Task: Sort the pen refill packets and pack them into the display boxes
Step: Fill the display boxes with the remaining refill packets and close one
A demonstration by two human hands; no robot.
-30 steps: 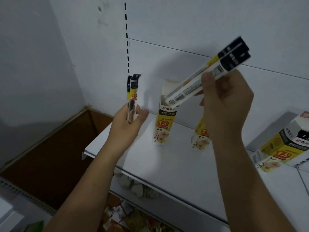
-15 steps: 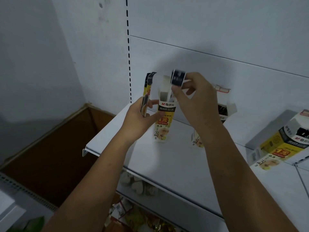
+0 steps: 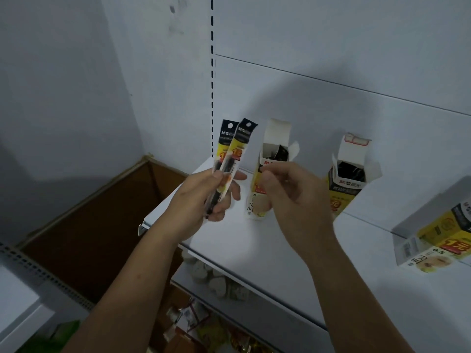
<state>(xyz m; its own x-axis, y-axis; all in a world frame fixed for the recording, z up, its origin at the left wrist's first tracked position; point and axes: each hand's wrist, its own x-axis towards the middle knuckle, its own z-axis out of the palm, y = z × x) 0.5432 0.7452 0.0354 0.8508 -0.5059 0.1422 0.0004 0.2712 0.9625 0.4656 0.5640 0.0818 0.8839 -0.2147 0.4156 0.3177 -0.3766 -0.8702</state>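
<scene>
The left hand grips two pen refill packets by their lower ends, upright and slightly fanned. The right hand is curled, thumb against forefinger, apparently holding nothing, just in front of an open display box on the shelf. The packets look light, thin and slick, so a mid-length grip should keep them from bending.

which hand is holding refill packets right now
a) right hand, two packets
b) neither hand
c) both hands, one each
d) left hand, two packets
d: the left hand grips two refill packets upright, while the right hand, curled in front of the open display box, holds none.
</scene>
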